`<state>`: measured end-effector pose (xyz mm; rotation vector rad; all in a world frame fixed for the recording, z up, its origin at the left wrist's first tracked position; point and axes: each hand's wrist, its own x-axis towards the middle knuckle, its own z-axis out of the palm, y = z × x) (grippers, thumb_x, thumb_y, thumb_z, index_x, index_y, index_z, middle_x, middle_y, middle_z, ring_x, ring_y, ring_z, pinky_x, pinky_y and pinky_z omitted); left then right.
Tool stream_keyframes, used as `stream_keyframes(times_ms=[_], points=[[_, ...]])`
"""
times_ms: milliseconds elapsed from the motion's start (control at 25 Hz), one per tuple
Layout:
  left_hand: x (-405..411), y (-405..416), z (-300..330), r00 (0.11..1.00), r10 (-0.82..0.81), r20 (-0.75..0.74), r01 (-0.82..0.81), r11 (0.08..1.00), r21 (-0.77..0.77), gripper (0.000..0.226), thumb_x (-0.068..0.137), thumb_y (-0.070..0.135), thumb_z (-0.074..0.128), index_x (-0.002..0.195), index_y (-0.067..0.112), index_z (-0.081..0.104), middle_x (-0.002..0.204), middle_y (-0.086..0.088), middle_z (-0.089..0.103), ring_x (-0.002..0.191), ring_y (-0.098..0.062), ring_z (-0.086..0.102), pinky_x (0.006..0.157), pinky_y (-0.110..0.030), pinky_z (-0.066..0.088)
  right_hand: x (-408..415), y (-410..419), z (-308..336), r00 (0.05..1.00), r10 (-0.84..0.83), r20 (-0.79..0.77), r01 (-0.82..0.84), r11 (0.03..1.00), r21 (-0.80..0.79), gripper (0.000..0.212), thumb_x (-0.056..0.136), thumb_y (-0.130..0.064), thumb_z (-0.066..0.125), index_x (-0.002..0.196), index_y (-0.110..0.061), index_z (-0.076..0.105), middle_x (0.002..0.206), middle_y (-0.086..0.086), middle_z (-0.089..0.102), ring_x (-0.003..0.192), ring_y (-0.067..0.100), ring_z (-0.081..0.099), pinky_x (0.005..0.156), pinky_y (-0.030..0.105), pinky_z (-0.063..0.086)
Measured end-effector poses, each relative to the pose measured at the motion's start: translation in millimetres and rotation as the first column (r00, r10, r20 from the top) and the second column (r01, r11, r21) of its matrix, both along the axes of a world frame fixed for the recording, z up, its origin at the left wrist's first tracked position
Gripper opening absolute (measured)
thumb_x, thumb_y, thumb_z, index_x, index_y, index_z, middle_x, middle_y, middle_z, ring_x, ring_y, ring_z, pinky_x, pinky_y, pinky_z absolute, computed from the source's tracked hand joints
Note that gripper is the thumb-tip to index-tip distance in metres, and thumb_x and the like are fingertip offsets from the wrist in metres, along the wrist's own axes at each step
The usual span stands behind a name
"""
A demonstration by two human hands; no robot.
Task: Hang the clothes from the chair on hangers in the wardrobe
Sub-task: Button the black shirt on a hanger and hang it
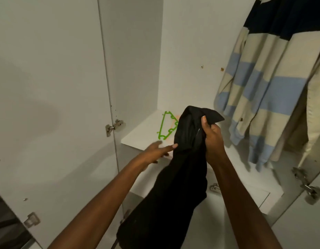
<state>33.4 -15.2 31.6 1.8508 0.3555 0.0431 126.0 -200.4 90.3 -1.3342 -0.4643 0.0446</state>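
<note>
— What does the garment look like?

— A black garment point(175, 177), bunched into a long, dark roll with a pointed fold at its top. It hangs in front of the white shelf point(137, 137) inside the wardrobe.

— Who has it?

— The right hand point(212, 139) grips its upper part, thumb pressed on the cloth. The left hand point(155, 151) reaches over the shelf's front edge, fingers straight, holding nothing.

— Anything on the shelf?

— A green hanger point(167, 125) lies flat, behind the garment. A striped sweater point(260, 83) hangs right of the shelf.

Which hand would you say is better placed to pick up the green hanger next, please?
Left, probably. The left hand is open and reaching toward the green hanger on the shelf, while the right hand grips the black garment.
</note>
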Motion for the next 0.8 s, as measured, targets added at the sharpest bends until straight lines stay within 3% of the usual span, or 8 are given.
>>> stream_keyframes(times_ms=[80,160,280,440,560,640,720,800], points=[[38.2,-2.5,-24.1,0.984,-0.175,-0.011,0.171,0.970,-0.172,0.092,0.067,0.081,0.066,0.135,0.019,0.062,0.114,-0.002,0.073,0.105,-0.015,0.068,0.095,-0.037,0.052,35.5,4.1,-1.0,1.000,-0.013,-0.015,0.013,1.000,-0.026,0.045,0.103,-0.048,0.055,0.132,-0.014,0.065,0.122,-0.001,0.074,0.117,0.021,0.069,0.108,0.049,0.051],[80.5,-3.8,-34.9,0.972,-0.205,0.113,0.232,0.908,-0.349,0.073,0.077,0.064,0.071,0.124,0.008,0.069,0.102,-0.005,0.073,0.092,-0.018,0.069,0.084,-0.034,0.053,72.5,6.4,-2.1,0.999,-0.032,-0.031,0.031,0.999,-0.042,0.042,0.102,-0.051,0.054,0.126,-0.019,0.068,0.116,-0.007,0.076,0.114,0.017,0.070,0.108,0.048,0.051],[139.0,5.1,-15.1,0.968,-0.080,0.238,0.191,0.852,-0.488,0.043,0.095,0.034,0.066,0.124,0.002,0.067,0.105,-0.012,0.071,0.086,-0.026,0.071,0.076,-0.037,0.058,122.2,7.5,1.2,0.995,-0.070,-0.067,0.068,0.997,-0.031,0.032,0.102,-0.049,0.055,0.115,-0.024,0.071,0.111,-0.009,0.077,0.111,0.014,0.071,0.109,0.046,0.050],[214.6,27.7,25.7,0.912,0.233,0.338,-0.085,0.913,-0.399,0.035,0.104,0.025,0.053,0.112,-0.005,0.067,0.093,-0.021,0.068,0.052,-0.023,0.063,0.047,-0.028,0.051,193.0,9.9,14.5,0.980,-0.154,-0.123,0.158,0.987,0.021,0.043,0.101,-0.047,0.058,0.129,-0.015,0.067,0.125,0.006,0.072,0.119,0.023,0.067,0.110,0.049,0.049],[253.8,22.4,50.8,0.773,0.393,0.498,-0.259,0.912,-0.317,0.039,0.105,0.030,0.050,0.088,-0.002,0.063,0.083,-0.016,0.064,0.068,-0.020,0.064,0.058,-0.037,0.057,226.5,18.6,33.0,0.977,-0.204,-0.060,0.204,0.979,-0.019,0.049,0.105,-0.046,0.051,0.138,-0.010,0.061,0.126,0.006,0.070,0.116,0.020,0.068,0.107,0.041,0.052],[282.0,21.8,71.9,0.631,0.513,0.582,-0.464,0.851,-0.246,0.039,0.105,0.034,0.049,0.078,0.005,0.056,0.085,-0.007,0.059,0.080,-0.015,0.057,0.073,-0.038,0.051,245.8,26.1,47.4,0.964,-0.256,0.068,0.261,0.961,-0.089,0.050,0.105,-0.049,0.048,0.133,-0.010,0.063,0.122,0.006,0.071,0.114,0.019,0.068,0.106,0.040,0.052],[310.8,28.9,95.3,0.468,0.589,0.659,-0.613,0.753,-0.239,0.035,0.105,0.034,0.050,0.090,0.005,0.064,0.113,-0.007,0.061,0.106,-0.017,0.057,0.092,-0.028,0.045,263.7,28.6,62.0,0.932,-0.288,0.221,0.323,0.935,-0.148,0.051,0.103,-0.054,0.051,0.127,-0.012,0.067,0.119,0.003,0.072,0.113,0.016,0.068,0.105,0.040,0.052],[337.4,41.1,121.1,0.360,0.591,0.722,-0.603,0.738,-0.303,0.039,0.107,0.032,0.048,0.098,-0.002,0.064,0.114,-0.016,0.063,0.107,-0.025,0.060,0.093,-0.030,0.050,282.3,27.4,74.8,0.914,-0.280,0.294,0.339,0.925,-0.171,0.046,0.101,-0.045,0.061,0.115,-0.003,0.071,0.108,0.011,0.074,0.105,0.023,0.071,0.096,0.043,0.057]])
